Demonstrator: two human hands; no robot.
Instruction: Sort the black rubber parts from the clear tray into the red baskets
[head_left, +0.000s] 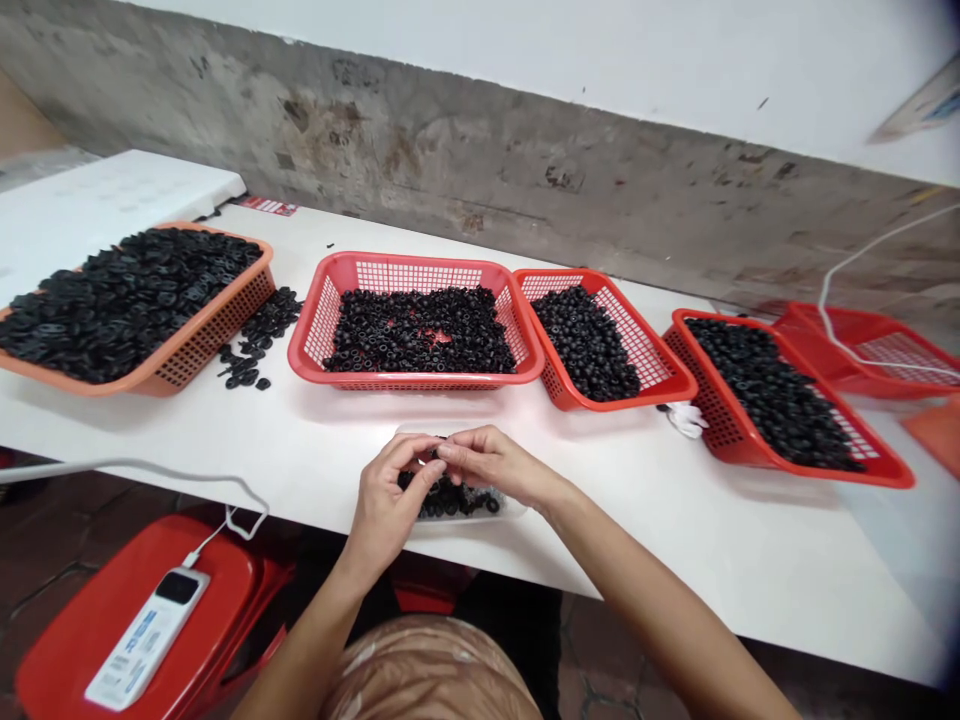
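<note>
White tabletop [675, 530] ran across the view. Fingertips [450, 450] of the left hand [386, 500] and right hand [491, 465] pressed closely together, curled inward; whether they pinched anything was hidden. Beneath them lay a shallow white tray [517, 510] heaped with small black rubber rings [454, 498]. Farther out stood red mesh baskets [420, 258] of similar rings, and an orange basket [217, 345] at left.

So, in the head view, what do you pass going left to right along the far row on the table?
orange basket of black rings, loose rings, wide red basket, narrower red basket, angled red basket
</note>
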